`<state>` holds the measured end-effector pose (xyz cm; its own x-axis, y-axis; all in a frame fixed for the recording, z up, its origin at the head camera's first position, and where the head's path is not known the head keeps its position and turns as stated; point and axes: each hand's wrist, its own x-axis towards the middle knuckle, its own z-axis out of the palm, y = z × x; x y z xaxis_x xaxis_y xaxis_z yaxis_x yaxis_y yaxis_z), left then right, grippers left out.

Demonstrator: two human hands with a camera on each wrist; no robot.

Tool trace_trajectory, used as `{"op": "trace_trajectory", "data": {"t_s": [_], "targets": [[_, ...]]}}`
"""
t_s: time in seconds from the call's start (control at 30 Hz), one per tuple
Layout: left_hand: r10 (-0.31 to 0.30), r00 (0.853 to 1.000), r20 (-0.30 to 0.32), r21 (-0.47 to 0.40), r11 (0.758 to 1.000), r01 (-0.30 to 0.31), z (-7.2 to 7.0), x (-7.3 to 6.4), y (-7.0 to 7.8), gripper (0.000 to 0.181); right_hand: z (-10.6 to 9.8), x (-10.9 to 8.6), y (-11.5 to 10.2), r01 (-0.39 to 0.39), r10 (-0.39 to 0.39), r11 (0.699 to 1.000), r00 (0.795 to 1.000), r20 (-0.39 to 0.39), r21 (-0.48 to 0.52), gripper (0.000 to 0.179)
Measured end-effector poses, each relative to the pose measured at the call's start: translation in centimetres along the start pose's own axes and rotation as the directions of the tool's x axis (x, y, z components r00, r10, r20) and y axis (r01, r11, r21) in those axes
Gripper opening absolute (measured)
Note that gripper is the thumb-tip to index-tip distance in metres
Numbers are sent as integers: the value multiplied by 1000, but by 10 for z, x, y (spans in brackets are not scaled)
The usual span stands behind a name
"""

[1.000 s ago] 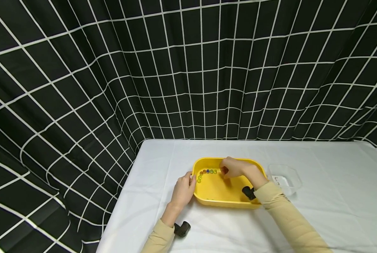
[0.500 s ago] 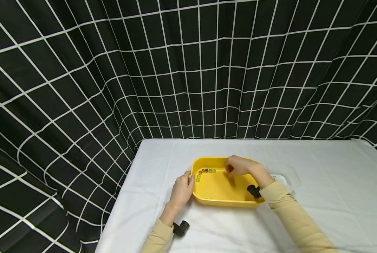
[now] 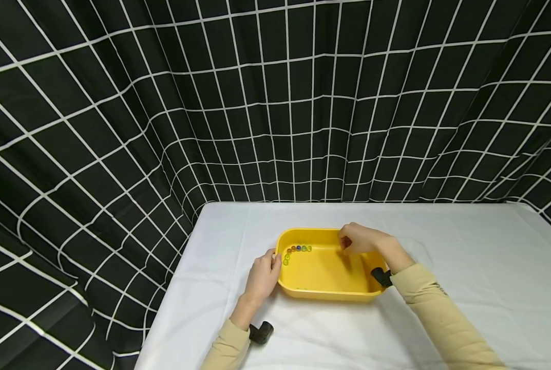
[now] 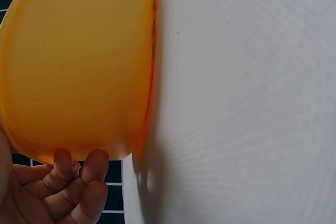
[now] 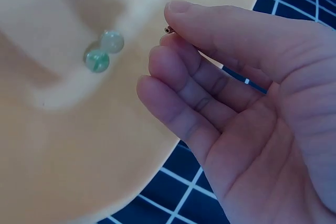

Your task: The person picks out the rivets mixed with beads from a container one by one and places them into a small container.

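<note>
A yellow plastic tub [image 3: 323,295] stands on the white-covered table. My left hand [image 3: 262,275] grips its left wall, fingertips [image 4: 96,163] against the outside. Over the tub's far right part, my right hand [image 3: 360,240] pinches a small brass-coloured metal piece [image 5: 169,30] with a round hole in its end, between thumb and index finger; most of it is hidden. Several glass marbles [image 3: 298,248] curve in a line around the tub's far left corner. Two greenish marbles [image 5: 97,60] lie together inside, close to a wall, in the right wrist view.
A clear plastic container [image 3: 418,249] stands right of the tub, largely hidden behind the right forearm. White cloth [image 3: 478,257] covers the table. A black curtain with white grid lines [image 3: 257,103] hangs behind and at the sides.
My right hand has moved to the right above the tub, and its forearm now covers more of the clear container. The left hand keeps its grip. The head view has shifted slightly.
</note>
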<state>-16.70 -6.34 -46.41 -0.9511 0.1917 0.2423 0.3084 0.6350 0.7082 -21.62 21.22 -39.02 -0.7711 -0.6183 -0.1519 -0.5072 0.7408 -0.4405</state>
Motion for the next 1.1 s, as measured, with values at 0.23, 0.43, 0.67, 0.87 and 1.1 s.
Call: {"op": "trace_trajectory", "data": {"t_s": [0.23,0.43,0.67,0.87,1.1], "targets": [[6,1000,-6,3,1000,-6,0,0,-1,33,-5,-7,1,-30,30,1000,1000,-1,6,10],[5,1000,-9,1,1000,-5,-1,0,-1,33,-6,-11,6,-30,30,1000,999,-13,7,12],[5,1000,0,-6,1000,-5,-1,0,-2,33,-8,-15,11,14,-14,1000,999,-35,13,15],[7,1000,3,-15,1000,-7,-1,0,0,33,-12,-22,11,53,-52,998,997,-55,15,14],[5,1000,6,-17,1000,-5,0,-1,0,34,-16,-29,13,38,-36,999,997,-62,23,17]]}}
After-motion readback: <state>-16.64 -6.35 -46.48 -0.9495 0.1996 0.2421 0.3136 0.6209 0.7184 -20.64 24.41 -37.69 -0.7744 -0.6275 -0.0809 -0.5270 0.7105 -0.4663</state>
